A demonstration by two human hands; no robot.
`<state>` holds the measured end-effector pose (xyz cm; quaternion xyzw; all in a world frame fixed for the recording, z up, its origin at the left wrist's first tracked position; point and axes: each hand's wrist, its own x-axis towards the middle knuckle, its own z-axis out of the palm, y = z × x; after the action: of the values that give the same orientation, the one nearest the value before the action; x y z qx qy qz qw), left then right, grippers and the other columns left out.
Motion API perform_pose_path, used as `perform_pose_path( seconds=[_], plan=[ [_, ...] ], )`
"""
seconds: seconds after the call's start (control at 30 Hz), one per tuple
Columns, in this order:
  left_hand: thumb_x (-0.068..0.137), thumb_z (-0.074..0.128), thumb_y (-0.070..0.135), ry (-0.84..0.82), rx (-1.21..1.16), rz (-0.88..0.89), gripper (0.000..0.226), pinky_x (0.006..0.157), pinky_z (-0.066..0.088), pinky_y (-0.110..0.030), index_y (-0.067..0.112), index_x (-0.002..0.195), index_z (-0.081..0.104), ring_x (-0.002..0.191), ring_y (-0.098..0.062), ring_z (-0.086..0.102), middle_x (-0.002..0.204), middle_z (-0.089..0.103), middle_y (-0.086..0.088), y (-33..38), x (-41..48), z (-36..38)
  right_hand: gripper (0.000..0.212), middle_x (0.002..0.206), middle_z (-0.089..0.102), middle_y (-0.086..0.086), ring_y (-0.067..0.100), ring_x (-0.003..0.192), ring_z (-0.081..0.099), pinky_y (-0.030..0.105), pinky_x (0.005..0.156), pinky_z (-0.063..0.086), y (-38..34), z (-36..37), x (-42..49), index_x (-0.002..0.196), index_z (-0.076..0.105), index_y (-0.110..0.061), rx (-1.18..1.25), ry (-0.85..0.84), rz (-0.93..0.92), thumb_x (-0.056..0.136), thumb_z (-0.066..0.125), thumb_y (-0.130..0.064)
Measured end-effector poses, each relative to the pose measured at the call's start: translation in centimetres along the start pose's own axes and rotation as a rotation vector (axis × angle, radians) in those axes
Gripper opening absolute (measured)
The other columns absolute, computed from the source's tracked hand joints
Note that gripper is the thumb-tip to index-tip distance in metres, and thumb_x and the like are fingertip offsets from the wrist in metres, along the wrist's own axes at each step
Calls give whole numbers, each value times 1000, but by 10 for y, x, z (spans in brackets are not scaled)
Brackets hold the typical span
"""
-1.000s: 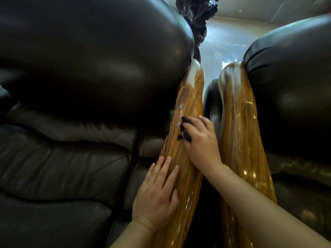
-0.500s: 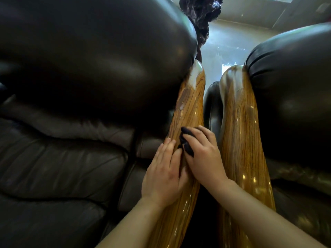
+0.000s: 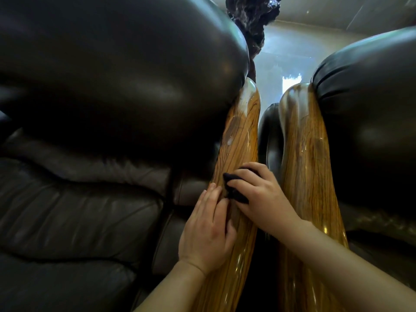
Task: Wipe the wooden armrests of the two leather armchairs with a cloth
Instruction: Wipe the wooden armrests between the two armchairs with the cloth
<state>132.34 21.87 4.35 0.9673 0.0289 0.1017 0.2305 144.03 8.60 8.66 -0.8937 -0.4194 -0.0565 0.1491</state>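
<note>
Two glossy striped wooden armrests run side by side up the middle. The left armrest [image 3: 242, 136] belongs to the dark leather armchair on the left [image 3: 101, 86]. The right armrest [image 3: 306, 154] belongs to the armchair on the right [image 3: 371, 109]. My right hand [image 3: 263, 199] presses a small dark cloth [image 3: 234, 190] onto the left armrest, fingers curled over it. My left hand [image 3: 209, 230] lies on the same armrest just below, its fingertips touching the cloth's edge. Most of the cloth is hidden under my right hand.
A narrow dark gap separates the two armrests. A dark carved wooden ornament [image 3: 252, 16] stands behind the chairs at the top. Pale shiny floor [image 3: 283, 64] shows beyond. The left chair's seat cushion [image 3: 67, 210] fills the lower left.
My left hand has slid up the left armrest until its fingertips meet the cloth. My right hand with the cloth has come slightly down the armrest.
</note>
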Motion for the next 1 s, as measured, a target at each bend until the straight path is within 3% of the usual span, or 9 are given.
perform_pose_path(
  seconds=[0.1, 0.2, 0.27, 0.33, 0.4, 0.57, 0.73, 0.9, 1.0],
  plan=[
    [92, 46, 32, 8, 4, -3, 38, 119, 25, -38, 17, 127, 50, 146, -19, 30, 150, 43, -9, 0, 0, 1, 33, 118, 67, 3, 27, 114, 55, 50, 96, 49, 10, -5, 13, 114, 70, -15, 46, 87, 153, 83, 67, -24],
    [92, 47, 33, 13, -6, -8, 38, 119, 26, -39, 17, 127, 50, 145, -20, 31, 150, 43, -8, 0, -1, 1, 33, 121, 63, 1, 19, 111, 57, 42, 96, 48, 10, -13, 34, 122, 66, -18, 215, 255, 228, 91, 63, -27],
    [92, 47, 33, 15, -18, -11, 40, 118, 30, -40, 17, 129, 49, 145, -21, 33, 150, 42, -9, -1, -1, 2, 36, 131, 59, -2, 18, 122, 53, 40, 104, 42, 4, -10, 48, 126, 64, -23, 193, 185, 143, 93, 58, -37],
    [92, 46, 32, 9, -22, -23, 43, 117, 33, -41, 16, 133, 47, 144, -22, 33, 151, 41, -10, -1, -1, 2, 42, 143, 54, -6, 19, 136, 42, 47, 115, 31, -1, -3, 53, 128, 64, -30, 134, -3, 82, 93, 52, -51],
    [92, 45, 32, 10, -19, -28, 47, 116, 35, -42, 14, 135, 45, 143, -24, 35, 150, 41, -11, -1, -1, 1, 45, 140, 57, -10, 15, 140, 39, 48, 120, 24, -1, 3, 48, 127, 66, -32, 160, -80, 60, 94, 48, -57],
    [91, 47, 30, 43, -14, -2, 41, 113, 38, -42, 14, 129, 50, 142, -22, 35, 143, 46, -10, -1, 0, 1, 34, 131, 64, -5, 16, 135, 45, 42, 113, 36, 22, 6, 11, 123, 70, -21, 183, 36, -24, 99, 55, -40],
    [92, 45, 30, 43, -11, -5, 39, 112, 40, -42, 14, 127, 52, 143, -22, 35, 144, 47, -10, 0, -1, 1, 36, 133, 64, 0, 24, 131, 47, 48, 109, 40, 21, 4, 32, 124, 69, -16, 118, 127, 268, 93, 63, -34],
    [92, 45, 29, 36, -14, -9, 40, 110, 43, -43, 15, 128, 52, 143, -22, 36, 144, 47, -9, 0, -1, 0, 37, 134, 63, -5, 21, 135, 45, 43, 113, 35, 16, 9, 2, 124, 69, -22, 81, 52, -4, 94, 59, -40],
    [92, 46, 31, 34, -29, -14, 38, 108, 45, -44, 16, 126, 52, 143, -22, 36, 144, 46, -8, -1, -1, 1, 42, 142, 57, 1, 25, 135, 43, 45, 114, 35, 28, 13, 22, 132, 63, -15, 126, 135, 223, 94, 61, -33]
  ],
)
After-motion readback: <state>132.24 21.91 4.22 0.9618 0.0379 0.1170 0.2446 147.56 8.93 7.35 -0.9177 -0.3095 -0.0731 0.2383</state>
